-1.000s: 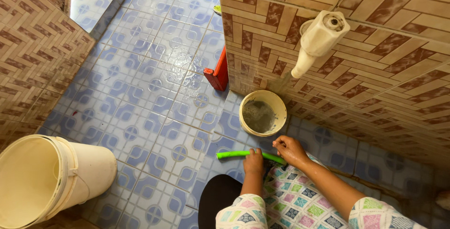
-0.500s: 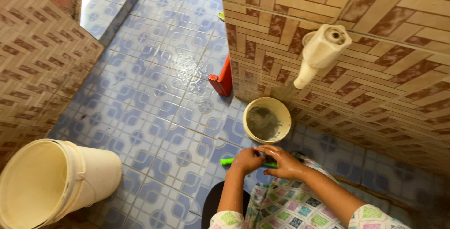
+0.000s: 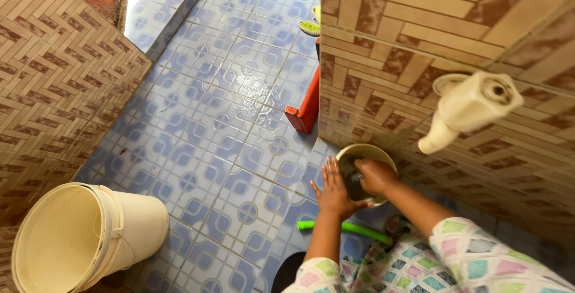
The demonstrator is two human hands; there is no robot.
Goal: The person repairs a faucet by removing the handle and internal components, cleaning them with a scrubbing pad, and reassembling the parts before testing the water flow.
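The small cream bowl [image 3: 366,173] stands on the wet blue tiled floor [image 3: 215,119], close against the tiled wall [image 3: 383,59] and below the cream tap [image 3: 467,110]. The left hand [image 3: 333,191] steadies the near rim, fingers spread flat. The right hand [image 3: 375,176] reaches inside, fingers curled; whether they grip anything cannot be told. The bowl appears light, rigid and probably slippery when wet; grasp at the rim. A green handle [image 3: 344,228] lies just behind the wrists; a cream bucket [image 3: 78,239] stands well apart.

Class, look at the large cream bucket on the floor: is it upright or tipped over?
Tipped over. The cream bucket lies on its side on the blue tiled floor, its open mouth facing sideways.
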